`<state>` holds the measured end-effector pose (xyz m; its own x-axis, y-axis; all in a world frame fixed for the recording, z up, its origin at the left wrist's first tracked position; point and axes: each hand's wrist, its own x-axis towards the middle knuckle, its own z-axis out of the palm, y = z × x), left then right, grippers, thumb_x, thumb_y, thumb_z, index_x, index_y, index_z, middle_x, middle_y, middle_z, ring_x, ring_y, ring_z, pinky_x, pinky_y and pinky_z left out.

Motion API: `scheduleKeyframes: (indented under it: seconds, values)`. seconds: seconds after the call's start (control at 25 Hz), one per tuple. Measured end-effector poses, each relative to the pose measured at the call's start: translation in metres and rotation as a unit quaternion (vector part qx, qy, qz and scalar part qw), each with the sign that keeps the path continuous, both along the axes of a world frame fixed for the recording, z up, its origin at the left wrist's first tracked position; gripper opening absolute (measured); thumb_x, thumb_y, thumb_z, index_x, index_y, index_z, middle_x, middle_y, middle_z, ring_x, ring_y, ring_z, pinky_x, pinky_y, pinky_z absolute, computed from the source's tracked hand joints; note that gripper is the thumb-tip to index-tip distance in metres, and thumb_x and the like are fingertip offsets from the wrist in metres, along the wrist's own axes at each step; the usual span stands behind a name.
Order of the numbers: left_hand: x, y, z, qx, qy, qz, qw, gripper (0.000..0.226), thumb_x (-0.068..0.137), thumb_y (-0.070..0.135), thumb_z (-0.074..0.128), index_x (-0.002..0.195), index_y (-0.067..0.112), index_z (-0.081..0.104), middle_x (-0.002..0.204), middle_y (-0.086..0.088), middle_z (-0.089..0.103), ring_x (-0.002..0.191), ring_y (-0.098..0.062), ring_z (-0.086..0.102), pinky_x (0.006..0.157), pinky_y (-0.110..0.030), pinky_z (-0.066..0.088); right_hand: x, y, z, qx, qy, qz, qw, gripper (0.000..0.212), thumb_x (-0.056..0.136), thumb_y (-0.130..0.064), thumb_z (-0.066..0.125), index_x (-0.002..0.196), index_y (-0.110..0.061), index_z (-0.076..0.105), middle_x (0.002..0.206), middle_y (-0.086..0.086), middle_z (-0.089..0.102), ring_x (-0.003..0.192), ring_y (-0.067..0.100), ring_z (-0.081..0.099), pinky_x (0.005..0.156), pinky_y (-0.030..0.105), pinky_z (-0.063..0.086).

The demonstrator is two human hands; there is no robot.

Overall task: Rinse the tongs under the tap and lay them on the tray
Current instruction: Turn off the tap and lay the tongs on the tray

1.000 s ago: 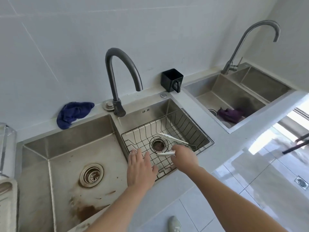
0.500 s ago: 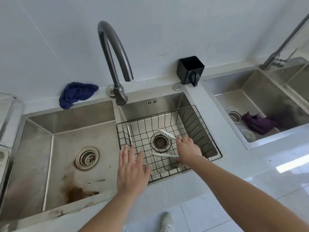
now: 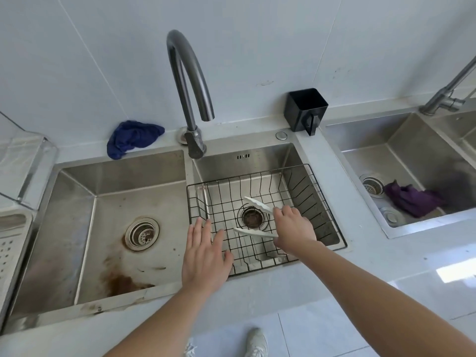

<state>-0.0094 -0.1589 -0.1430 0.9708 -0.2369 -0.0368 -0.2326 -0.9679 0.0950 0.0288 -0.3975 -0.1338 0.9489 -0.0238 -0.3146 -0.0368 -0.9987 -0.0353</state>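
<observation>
White plastic tongs (image 3: 258,204) with wavy jaws are held by my right hand (image 3: 293,228) over the black wire basket (image 3: 319,199) in the small middle sink. The two arms of the tongs spread apart and point left, above the drain. My left hand (image 3: 204,256) hovers flat with fingers spread over the basket's front left corner and holds nothing. The dark curved tap (image 3: 188,81) rises behind the sink, its spout ending above the basin's back part. No water is running.
A large stained sink (image 3: 108,220) lies to the left, with a blue cloth (image 3: 132,137) on the counter behind it. A black cup (image 3: 306,109) stands at the back right. Another sink (image 3: 401,161) at right holds a purple cloth (image 3: 412,199). A white tray (image 3: 11,243) sits at far left.
The view has shifted left and closer to the middle sink. My right hand has lifted the tongs slightly off the basket floor; the left hand stays spread beside them.
</observation>
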Motion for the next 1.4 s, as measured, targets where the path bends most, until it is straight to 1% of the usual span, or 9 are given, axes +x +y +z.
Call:
scheduleKeyframes:
  seconds: [0.16,0.4,0.6,0.72,0.8,0.96,1.12,1.28,1.4]
  values:
    - [0.0,0.001,0.006,0.004,0.018,-0.007,1.0,0.056,0.092,0.045,0.039,0.141,0.019,0.051,0.158,-0.016,0.037,0.153,-0.037,0.014,0.127,-0.049,0.005,-0.005,0.01,0.021,0.045,-0.046,-0.009,0.998,0.068,0.081,-0.036,0.078,0.137,-0.018,0.043,0.125,0.002,0.053,0.117,0.024,0.051,0.085,0.036,0.053]
    - [-0.003,0.01,0.023,-0.068,0.014,0.024,0.997,0.058,0.097,0.042,0.045,0.149,0.016,0.042,0.162,-0.015,0.03,0.153,-0.033,0.016,0.127,-0.043,0.007,-0.012,0.025,0.046,0.08,-0.066,-0.015,0.995,0.062,0.08,-0.035,0.075,0.132,-0.021,0.045,0.12,0.0,0.053,0.112,0.023,0.052,0.074,0.033,0.05]
    - [-0.014,0.031,0.042,-0.046,-0.027,0.057,0.997,0.063,0.096,0.043,0.046,0.152,0.015,0.038,0.161,-0.016,0.031,0.152,-0.034,0.02,0.126,-0.044,0.008,-0.019,0.042,0.061,0.099,-0.075,-0.001,0.992,0.066,0.08,-0.04,0.075,0.136,-0.023,0.045,0.121,-0.002,0.053,0.114,0.022,0.052,0.078,0.035,0.051]
    - [-0.024,0.046,0.052,-0.022,-0.032,0.091,0.995,0.064,0.094,0.044,0.052,0.149,0.012,0.042,0.159,-0.021,0.034,0.151,-0.038,0.024,0.125,-0.049,0.017,-0.019,0.055,0.065,0.111,-0.081,0.025,0.99,0.067,0.081,-0.044,0.072,0.139,-0.024,0.043,0.119,-0.003,0.052,0.111,0.02,0.051,0.07,0.032,0.044]
    - [-0.031,0.057,0.057,-0.013,-0.036,0.118,0.992,0.065,0.092,0.042,0.056,0.147,0.01,0.044,0.157,-0.023,0.037,0.15,-0.039,0.026,0.124,-0.05,0.02,-0.018,0.068,0.068,0.127,-0.087,0.045,0.987,0.068,0.081,-0.048,0.071,0.139,-0.024,0.043,0.117,-0.005,0.052,0.11,0.019,0.051,0.069,0.031,0.042]
    - [-0.051,0.094,0.07,-0.012,-0.051,0.188,0.981,0.064,0.09,0.042,0.056,0.145,0.011,0.045,0.154,-0.02,0.042,0.148,-0.038,0.029,0.124,-0.05,0.02,-0.017,0.108,0.078,0.147,-0.091,0.1,0.98,0.071,0.08,-0.054,0.07,0.138,-0.025,0.043,0.119,-0.006,0.053,0.112,0.019,0.052,0.07,0.03,0.044]
    - [-0.073,0.146,0.083,-0.014,-0.083,0.248,0.965,0.064,0.086,0.037,0.062,0.142,0.008,0.048,0.147,-0.023,0.048,0.143,-0.041,0.036,0.122,-0.052,0.024,-0.019,0.158,0.091,0.155,-0.086,0.148,0.973,0.065,0.079,-0.049,0.069,0.134,-0.023,0.045,0.119,-0.004,0.052,0.113,0.02,0.053,0.07,0.033,0.049]
    - [-0.097,0.207,0.092,-0.017,-0.094,0.297,0.95,0.07,0.093,0.045,0.055,0.151,0.009,0.039,0.158,-0.023,0.036,0.15,-0.039,0.025,0.124,-0.05,0.017,-0.024,0.219,0.108,0.157,-0.092,0.189,0.965,0.065,0.079,-0.052,0.068,0.133,-0.022,0.048,0.119,-0.001,0.052,0.115,0.022,0.052,0.083,0.037,0.053]
    - [-0.118,0.261,0.099,-0.031,-0.108,0.327,0.938,0.07,0.093,0.044,0.056,0.15,0.007,0.039,0.157,-0.024,0.037,0.149,-0.042,0.026,0.124,-0.053,0.019,-0.035,0.276,0.121,0.16,-0.107,0.212,0.958,0.062,0.08,-0.056,0.066,0.131,-0.023,0.05,0.12,-0.002,0.054,0.115,0.022,0.053,0.081,0.035,0.05]
